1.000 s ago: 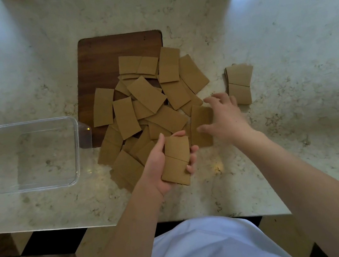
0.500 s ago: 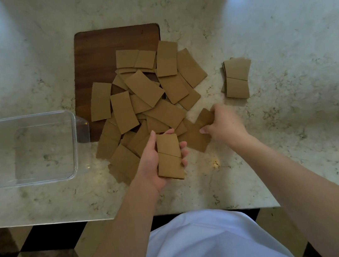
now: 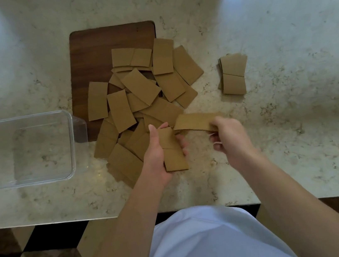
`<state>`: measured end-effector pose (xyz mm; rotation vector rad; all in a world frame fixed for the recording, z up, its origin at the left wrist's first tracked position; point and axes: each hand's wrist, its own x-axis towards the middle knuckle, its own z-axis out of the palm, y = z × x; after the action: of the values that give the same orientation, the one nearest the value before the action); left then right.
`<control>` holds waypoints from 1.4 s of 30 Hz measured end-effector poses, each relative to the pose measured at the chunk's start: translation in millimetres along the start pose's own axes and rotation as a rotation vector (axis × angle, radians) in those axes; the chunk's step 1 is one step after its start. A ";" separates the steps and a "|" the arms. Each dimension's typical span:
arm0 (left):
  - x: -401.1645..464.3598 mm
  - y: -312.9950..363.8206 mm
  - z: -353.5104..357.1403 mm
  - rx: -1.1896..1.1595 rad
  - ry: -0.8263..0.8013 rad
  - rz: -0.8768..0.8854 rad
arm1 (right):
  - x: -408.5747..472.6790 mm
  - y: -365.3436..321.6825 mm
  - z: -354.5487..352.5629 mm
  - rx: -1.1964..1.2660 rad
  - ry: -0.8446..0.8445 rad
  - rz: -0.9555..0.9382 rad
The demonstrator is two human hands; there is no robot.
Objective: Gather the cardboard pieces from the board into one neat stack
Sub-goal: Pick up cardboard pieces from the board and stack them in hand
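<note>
The marble counter (image 3: pixel 279 15) fills the upper three quarters of the frame; a dark wooden board (image 3: pixel 99 51) lies at upper centre, and a clear plastic container (image 3: pixel 25 150) stands just left of the board's lower edge. Loose cardboard pieces (image 3: pixel 141 86) lie scattered in overlapping layers across the lower right part of the board and spill off it onto the counter toward frame centre, their long axes pointing in many directions. A small squared-up stack (image 3: pixel 234 75) sits well apart on the counter at centre right, its long axis running roughly up-down in the frame. At frame centre, the left hand (image 3: pixel 157 154) grips a held bundle (image 3: pixel 172 149) of pieces, long axis also up-down, thumb on the left edge and fingers curled round the right. Just to its right, the right hand (image 3: pixel 228 137) pinches one end of a single piece (image 3: pixel 196 122), which lies crosswise, its long axis left-right, its free end near the top of the held bundle. The coming move likely requires turning this piece a quarter turn to match the bundle's axis. The scattered heap lies above and left of both hands, nearer the left hand; the stack lies upper right, nearer the right hand. No brands, labels or writing are legible anywhere.
</note>
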<state>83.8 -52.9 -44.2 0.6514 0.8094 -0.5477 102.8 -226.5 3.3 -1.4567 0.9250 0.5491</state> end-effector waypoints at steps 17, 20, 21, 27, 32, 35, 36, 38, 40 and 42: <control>3.3 18.6 -3.4 -0.027 0.064 0.124 | 10.0 8.6 37.2 -0.636 -0.287 -0.251; 0.1 29.7 -8.5 -0.141 0.074 0.110 | 43.1 -6.2 45.1 -0.811 0.022 -0.419; -1.8 32.7 -10.4 -0.146 0.065 0.094 | 53.1 -10.6 51.6 -0.859 0.059 -0.455; -11.4 37.7 -21.9 -0.187 -0.024 0.047 | 78.2 -16.9 82.7 -1.122 0.096 -0.626; -14.0 38.1 -28.4 -0.234 -0.057 0.080 | 84.0 -23.5 83.3 -0.971 0.041 -0.568; -13.7 39.0 -31.2 -0.221 -0.046 0.075 | 83.0 -29.3 74.9 -0.824 -0.099 -0.524; -13.7 38.9 -31.4 -0.209 -0.041 0.068 | 81.9 -32.0 69.9 -0.776 -0.136 -0.517; -12.9 38.3 -32.0 -0.184 -0.026 0.045 | 78.8 -39.0 57.7 -0.670 -0.178 -0.499; -13.9 37.7 -32.7 -0.179 -0.010 0.023 | 73.6 -47.0 42.6 -0.609 -0.188 -0.498; -14.8 36.2 -31.8 -0.188 -0.009 -0.015 | 67.7 -56.0 27.2 -0.586 -0.209 -0.491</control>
<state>84.3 -2.9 -37.7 0.4699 0.8467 -0.4806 191.2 -219.3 -21.1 -2.0230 0.2152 0.6117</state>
